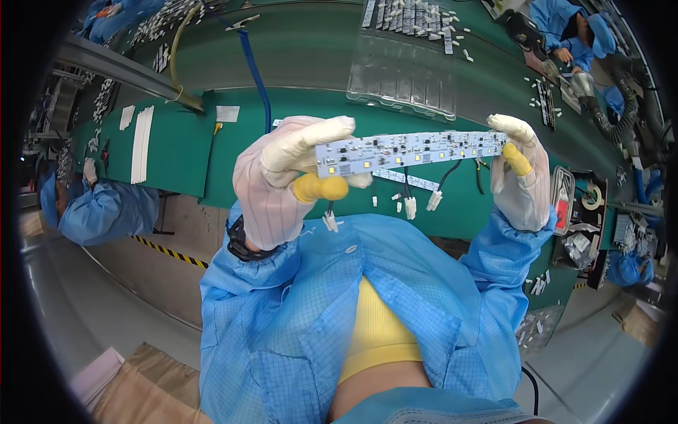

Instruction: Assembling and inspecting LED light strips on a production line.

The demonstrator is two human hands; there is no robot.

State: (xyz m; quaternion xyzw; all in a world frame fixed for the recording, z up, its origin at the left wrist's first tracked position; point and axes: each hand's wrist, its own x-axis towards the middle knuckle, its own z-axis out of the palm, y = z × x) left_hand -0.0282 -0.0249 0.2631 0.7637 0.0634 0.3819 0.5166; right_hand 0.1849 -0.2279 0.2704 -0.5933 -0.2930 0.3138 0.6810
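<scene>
One LED strip, long axis crosswise, perhaps rising rightward, two-handed grip pinching ends

And here the right fingers cover one tip of the board, its print (tiny, this!) unreadable; a strip sits partly hidden behind; top left, the rim crops a co-worker.

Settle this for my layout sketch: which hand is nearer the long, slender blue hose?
Left. The white-gloved left hand appears just below the lower end of the blue hose; the white-gloved right hand is well to its right.
</scene>
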